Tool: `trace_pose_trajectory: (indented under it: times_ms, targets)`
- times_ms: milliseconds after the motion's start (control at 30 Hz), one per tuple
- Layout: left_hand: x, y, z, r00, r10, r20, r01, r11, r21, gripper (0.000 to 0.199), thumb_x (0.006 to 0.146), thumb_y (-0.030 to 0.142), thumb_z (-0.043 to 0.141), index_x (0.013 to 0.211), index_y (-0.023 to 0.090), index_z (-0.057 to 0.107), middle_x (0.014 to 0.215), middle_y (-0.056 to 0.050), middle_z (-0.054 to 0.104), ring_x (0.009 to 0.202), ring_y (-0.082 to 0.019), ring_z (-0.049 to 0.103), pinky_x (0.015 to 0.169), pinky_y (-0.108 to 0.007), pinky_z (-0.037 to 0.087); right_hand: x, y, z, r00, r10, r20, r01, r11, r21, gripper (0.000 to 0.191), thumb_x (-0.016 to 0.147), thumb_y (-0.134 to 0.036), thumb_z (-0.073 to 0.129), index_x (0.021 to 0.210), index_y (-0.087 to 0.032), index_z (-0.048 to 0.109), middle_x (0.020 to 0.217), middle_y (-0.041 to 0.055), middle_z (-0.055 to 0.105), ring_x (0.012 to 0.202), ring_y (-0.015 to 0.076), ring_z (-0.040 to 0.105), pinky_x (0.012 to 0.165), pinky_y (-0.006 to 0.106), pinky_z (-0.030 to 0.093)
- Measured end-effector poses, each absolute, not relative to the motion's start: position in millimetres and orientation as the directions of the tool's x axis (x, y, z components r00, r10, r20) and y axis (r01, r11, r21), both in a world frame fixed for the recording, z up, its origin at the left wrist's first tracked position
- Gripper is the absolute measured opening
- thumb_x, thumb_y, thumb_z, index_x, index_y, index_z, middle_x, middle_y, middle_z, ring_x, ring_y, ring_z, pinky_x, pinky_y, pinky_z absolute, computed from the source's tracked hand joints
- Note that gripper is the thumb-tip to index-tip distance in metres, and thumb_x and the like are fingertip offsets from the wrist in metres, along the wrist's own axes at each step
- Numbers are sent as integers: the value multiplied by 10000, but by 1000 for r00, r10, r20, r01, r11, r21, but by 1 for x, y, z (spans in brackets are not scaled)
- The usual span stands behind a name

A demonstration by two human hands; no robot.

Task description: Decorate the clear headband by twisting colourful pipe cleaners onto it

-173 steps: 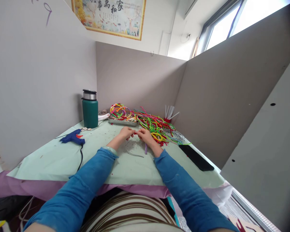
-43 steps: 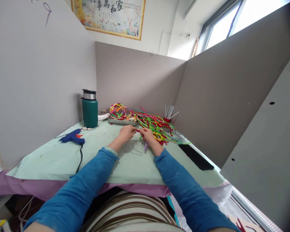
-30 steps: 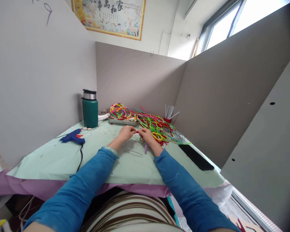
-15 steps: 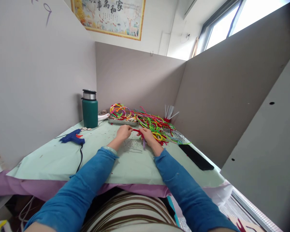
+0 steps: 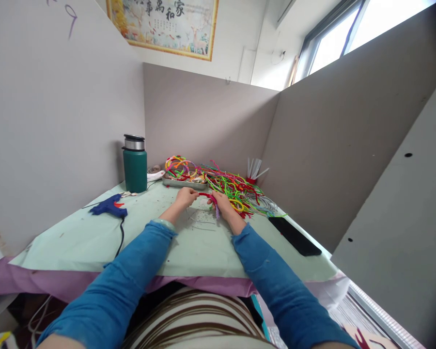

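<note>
My left hand (image 5: 186, 197) pinches one end of a red pipe cleaner (image 5: 204, 194) above the middle of the table. The other side of it runs into the fingers of my right hand (image 5: 221, 202), which are closed round it. From under the right hand hangs a purple fuzzy piece (image 5: 217, 212); how it joins the red one is hidden by the fingers. Thin bare wires (image 5: 202, 222) lie on the table just below the hands, among small scattered crumbs.
Behind my hands are a metal tray (image 5: 185, 184) of coloured rings and a heap of pipe cleaners (image 5: 228, 184). A green bottle (image 5: 135, 169) and blue glue gun (image 5: 109, 207) stand left. A black phone (image 5: 295, 236) lies right; white sticks (image 5: 253, 169) stand behind. Partitions surround the table.
My left hand has shifted slightly left, and a little more of the red pipe cleaner shows, curved between the hands. The right hand stays nearly in place.
</note>
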State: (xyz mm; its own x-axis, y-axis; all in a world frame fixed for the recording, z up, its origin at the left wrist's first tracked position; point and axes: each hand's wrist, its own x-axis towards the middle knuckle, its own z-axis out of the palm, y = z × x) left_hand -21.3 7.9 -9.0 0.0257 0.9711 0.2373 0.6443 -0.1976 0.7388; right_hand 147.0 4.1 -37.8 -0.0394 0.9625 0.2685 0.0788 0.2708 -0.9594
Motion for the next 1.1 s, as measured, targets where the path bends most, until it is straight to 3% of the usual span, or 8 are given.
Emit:
trace_pose_trajectory:
  times_ms: [133,333,533,800,1100]
  targets:
    - [-22,7,-6,24,962,274,722,-206,661,264,823,302,541,890,138,736,679,-50,672,551,-122,540,557,-227,375,148,2,-38,-43,965,258,147,262,-954,269,786,-407,557,680,-160,553,596,16,602,401,70,388,367,209,263]
    - [-21,7,-10,90,916,390,827,-287,483,281,828,334,546,974,197,745,951,-91,723,873,-199,622,711,-239,410,147,-4,-34,-54,952,300,199,305,-931,268,750,-382,593,607,-161,542,541,-10,538,425,72,390,390,213,271]
    - [-19,3,-11,276,889,366,823,-415,387,282,855,310,503,884,190,756,817,-77,722,760,-179,614,690,-242,410,146,0,-40,-141,927,348,241,373,-896,288,760,-425,568,622,-177,523,529,-27,513,423,77,395,418,221,289]
    - [-19,7,-13,339,891,302,752,-450,483,283,809,311,553,673,145,738,550,-30,624,522,-129,518,583,-238,383,149,9,-48,-238,871,429,431,491,-757,275,791,-374,518,603,-174,539,502,-34,500,468,84,398,485,213,293]
    - [-16,-2,-7,239,947,214,595,-317,739,289,836,322,508,807,119,712,398,28,485,384,-88,444,454,-201,336,147,6,-44,-128,896,425,336,442,-832,294,758,-375,529,543,-182,472,463,-46,438,446,82,369,466,217,285]
